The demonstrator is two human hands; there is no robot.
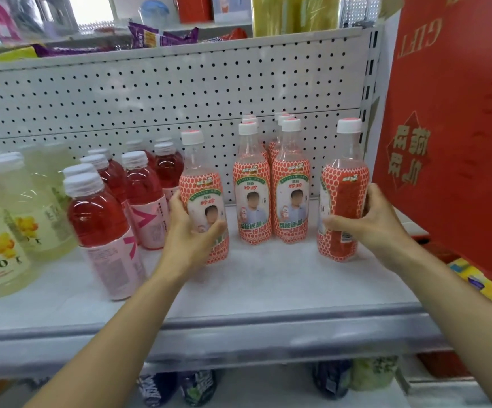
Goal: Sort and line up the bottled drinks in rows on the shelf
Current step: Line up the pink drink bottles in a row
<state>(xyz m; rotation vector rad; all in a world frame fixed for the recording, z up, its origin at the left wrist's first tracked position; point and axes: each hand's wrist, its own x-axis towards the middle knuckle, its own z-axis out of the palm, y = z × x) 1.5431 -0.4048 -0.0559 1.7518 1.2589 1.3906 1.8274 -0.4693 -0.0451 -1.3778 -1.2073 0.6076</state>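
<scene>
A white pegboard panel [150,92] backs the grey shelf [268,293]; purple snack packets [162,36] lie above, a red box [456,113] at right.

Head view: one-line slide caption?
Left hand grips the left bottle, right hand the right bottle, flanking two lined-up rows on the shelf.

on the shelf [268,290], two middle rows [252,207] of bottles run front to back, side by side, ending at the pegboard [150,92] behind. the left bottle [200,198] is just left of them, gripped by the left hand [185,237]. the right bottle [343,195] is apart on their right, gripped by the right hand [377,222]. further left is the left cluster [115,201] of bottles in rows, then the far-left batch [18,219] at the edge. snack packs [162,36] lie above the pegboard, a gift pack [450,128] is past the shelf's right end, and the lower bottles [197,387] are on the level underneath.
</scene>
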